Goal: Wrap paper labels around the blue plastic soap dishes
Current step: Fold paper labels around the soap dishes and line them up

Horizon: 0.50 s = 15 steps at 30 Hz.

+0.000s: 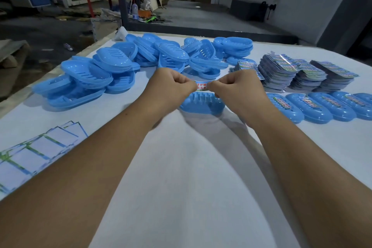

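Note:
A blue plastic soap dish (202, 104) lies on the white table (181, 167) at the centre. Just above it, my left hand (171, 84) and my right hand (235, 86) each pinch one end of a paper label (201, 86) with red print, stretched between them. Both fists are curled, knuckles up. The label's ends are hidden inside my fingers.
A large pile of bare blue dishes (141, 62) fills the back left. Stacks of printed labels (298, 72) stand at the back right, with a row of labelled dishes (322, 106) in front. Flat white-backed sheets (36, 151) lie at the near left.

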### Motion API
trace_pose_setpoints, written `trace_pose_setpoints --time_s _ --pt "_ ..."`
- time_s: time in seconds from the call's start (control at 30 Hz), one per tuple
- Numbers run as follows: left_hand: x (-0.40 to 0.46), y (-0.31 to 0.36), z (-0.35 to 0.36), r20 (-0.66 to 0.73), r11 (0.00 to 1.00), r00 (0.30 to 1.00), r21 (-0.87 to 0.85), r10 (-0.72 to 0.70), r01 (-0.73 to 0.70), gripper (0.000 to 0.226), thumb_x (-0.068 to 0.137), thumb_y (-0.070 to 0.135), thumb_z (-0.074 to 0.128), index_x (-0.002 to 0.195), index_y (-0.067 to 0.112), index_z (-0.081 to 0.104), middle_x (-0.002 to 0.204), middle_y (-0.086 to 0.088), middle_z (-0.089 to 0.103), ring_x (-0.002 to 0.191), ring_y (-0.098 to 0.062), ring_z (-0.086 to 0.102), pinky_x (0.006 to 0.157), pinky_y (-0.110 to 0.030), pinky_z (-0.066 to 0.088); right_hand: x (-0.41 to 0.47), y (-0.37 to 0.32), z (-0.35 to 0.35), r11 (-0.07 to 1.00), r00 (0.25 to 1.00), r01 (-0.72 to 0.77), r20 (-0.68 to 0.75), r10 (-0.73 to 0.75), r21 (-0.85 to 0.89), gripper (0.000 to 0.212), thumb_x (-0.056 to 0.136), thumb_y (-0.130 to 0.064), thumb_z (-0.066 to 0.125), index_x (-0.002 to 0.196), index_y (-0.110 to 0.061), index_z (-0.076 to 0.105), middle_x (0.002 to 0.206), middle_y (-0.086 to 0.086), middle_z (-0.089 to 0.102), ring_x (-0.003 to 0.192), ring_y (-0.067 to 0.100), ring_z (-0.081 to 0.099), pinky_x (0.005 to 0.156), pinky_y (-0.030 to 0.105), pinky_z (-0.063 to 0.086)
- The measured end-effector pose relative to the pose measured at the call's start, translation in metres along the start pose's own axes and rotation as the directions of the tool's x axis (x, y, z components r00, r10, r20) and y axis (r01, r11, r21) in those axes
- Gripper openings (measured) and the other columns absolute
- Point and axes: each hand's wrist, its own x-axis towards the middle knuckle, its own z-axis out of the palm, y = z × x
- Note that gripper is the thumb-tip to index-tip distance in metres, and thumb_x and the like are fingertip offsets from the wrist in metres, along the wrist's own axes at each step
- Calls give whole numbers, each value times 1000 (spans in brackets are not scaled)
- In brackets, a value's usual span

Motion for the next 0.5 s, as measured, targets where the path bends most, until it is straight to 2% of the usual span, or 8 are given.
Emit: trace_pose_setpoints --time_s 0.07,0.13,0.23,0.3,0.4,0.5 --pt "1 -3 4 25 998 999 59 23 -25 11 76 29 77 67 24 75 48 14 61 42 2 49 51 -19 42 0 2 -1 999 1000 -26 12 26 -39 37 77 -30 72 75 6 65 51 4 33 43 13 20 36 19 18" --pt "3 -6 5 45 993 998 111 32 -36 14 78 31 76 65 26 74 50 15 62 42 3 50 51 -20 43 2 3 -1 995 999 -36 23 38 -89 39 76 -32 73 75 6 65 52 5 32 45 14 20 42 22 20" --pt "3 -9 5 69 984 997 177 22 -34 16 77 36 76 66 24 74 52 19 63 46 6 52 52 -21 39 2 2 0 985 997 -46 47 54 -168 34 77 -35 75 72 -2 72 46 3 36 42 15 25 44 23 25" --pt "4 -9 5 77 978 997 205 10 -25 17 73 40 77 67 24 74 53 18 64 52 3 56 55 -24 42 2 1 0 975 996 -41 70 58 -218 30 78 -38 76 68 -10 75 37 -4 39 32 12 30 41 21 27" --pt "4 -9 5 68 969 998 248 -15 -3 15 68 43 76 65 28 75 59 14 68 67 -10 65 67 -31 53 2 1 1 967 995 -36 78 57 -252 26 77 -40 76 66 -16 76 34 -9 45 29 8 36 41 22 31" --pt "5 -9 6 63 960 998 278 -15 -3 15 70 41 77 66 27 74 61 11 69 69 -9 66 65 -28 52 4 2 1 966 995 -37 78 58 -256 27 76 -40 77 67 -15 76 35 -8 46 29 7 37 42 22 32"
